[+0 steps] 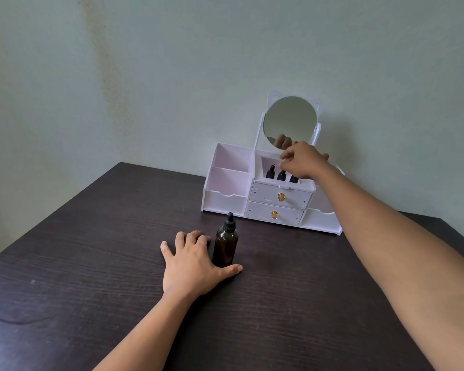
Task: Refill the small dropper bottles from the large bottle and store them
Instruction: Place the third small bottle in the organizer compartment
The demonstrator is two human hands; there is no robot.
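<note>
A large amber bottle [226,243] with a black dropper cap stands upright on the dark table. My left hand [192,263] lies flat on the table just left of it, fingers spread, thumb in front of the bottle's base. Three small dropper bottles [281,174] stand in the top middle compartment of the white organizer [225,200]. My right hand [303,160] hovers over that compartment, fingers curled downward above the rightmost small bottle, whose top it hides. Whether it touches a bottle cannot be told.
The organizer has two drawers with gold knobs [281,197], open side bins, and a round mirror [289,122] on top. It stands against the pale green wall at the table's back. The dark wooden table [91,263] stretches wide to the left and front.
</note>
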